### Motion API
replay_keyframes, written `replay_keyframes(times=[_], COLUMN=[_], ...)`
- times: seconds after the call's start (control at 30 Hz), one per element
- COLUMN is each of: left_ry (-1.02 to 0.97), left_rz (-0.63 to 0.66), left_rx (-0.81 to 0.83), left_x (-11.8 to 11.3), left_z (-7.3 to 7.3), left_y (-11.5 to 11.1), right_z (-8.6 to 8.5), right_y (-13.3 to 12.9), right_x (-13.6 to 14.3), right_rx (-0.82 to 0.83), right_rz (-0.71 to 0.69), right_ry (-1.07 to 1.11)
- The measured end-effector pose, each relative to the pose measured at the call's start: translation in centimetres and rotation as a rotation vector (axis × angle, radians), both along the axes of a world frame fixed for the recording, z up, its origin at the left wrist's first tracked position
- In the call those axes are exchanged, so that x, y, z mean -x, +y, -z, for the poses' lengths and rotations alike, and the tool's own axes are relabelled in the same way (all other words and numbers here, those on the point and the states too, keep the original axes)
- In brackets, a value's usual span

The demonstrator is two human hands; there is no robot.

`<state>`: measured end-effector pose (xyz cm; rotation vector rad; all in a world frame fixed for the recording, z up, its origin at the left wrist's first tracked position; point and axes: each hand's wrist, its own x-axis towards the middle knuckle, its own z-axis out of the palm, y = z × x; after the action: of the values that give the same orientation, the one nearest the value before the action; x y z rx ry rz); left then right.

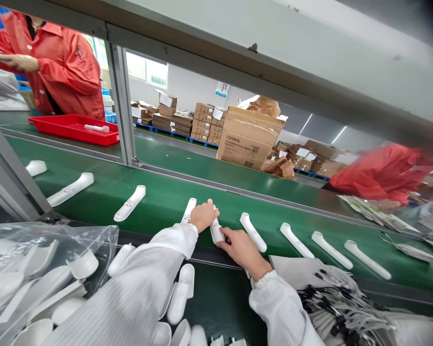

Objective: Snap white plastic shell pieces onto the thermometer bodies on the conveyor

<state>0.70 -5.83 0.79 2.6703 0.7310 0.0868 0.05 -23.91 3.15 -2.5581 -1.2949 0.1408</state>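
Between my two hands is a white elongated handheld plastic device point(216, 232) with dark markings on its face. My left hand point(203, 216) is closed around its upper end, partly covering it. Thumb and fingers of my right hand point(243, 250) pinch its lower end. The device is just above the near side of the green conveyor belt point(166, 211). Close behind my left hand lies a similar white device point(189, 209), and another white device point(253, 232) rests to the right of my hands. Below my wrists are white rounded plastic covers point(178, 302).
More white devices point(130, 203) lie spaced along the belt. A see-through bag of white plastic parts point(32, 278) is at left; grey pouches with black-ended cords point(342, 298) at right. Beyond the metal post point(124, 105) are a red tray point(75, 129), a cardboard box point(248, 139) and two people in red.
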Motion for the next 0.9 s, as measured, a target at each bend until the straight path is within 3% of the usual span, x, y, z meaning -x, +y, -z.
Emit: replay_keyframes(times=[0.27,0.4,0.6,0.7,0.77,0.9], left_ry=[0.010,0.008,0.103,-0.037,-0.159,-0.082], left_rz=[0.021,0.100,0.260,0.351,0.292,0.163], left_rx=[-0.004,-0.050,-0.135,-0.325,-0.401,-0.228], left_x=[-1.7,-2.8,-3.1,-2.0,-1.0,0.2], left_z=[0.1,0.4,-1.5,-2.8,-3.0,-1.4], left_y=[-1.3,-1.8,-2.7,-1.8,-0.4,2.6], right_z=[-0.8,-0.5,-0.1,-1.3,-2.5,-3.7], right_y=[-1.3,-1.3,-1.9,-3.1,-4.0,-5.3], right_x=[-1.2,-1.5,-2.7,-3.4,-3.6,-3.4], right_rx=[-0.005,0.034,0.057,-0.022,-0.037,0.146], right_rz=[0.017,0.027,0.106,0.117,0.127,0.029], right_ry=[0.056,0.036,0.092,0.170,0.149,0.225])
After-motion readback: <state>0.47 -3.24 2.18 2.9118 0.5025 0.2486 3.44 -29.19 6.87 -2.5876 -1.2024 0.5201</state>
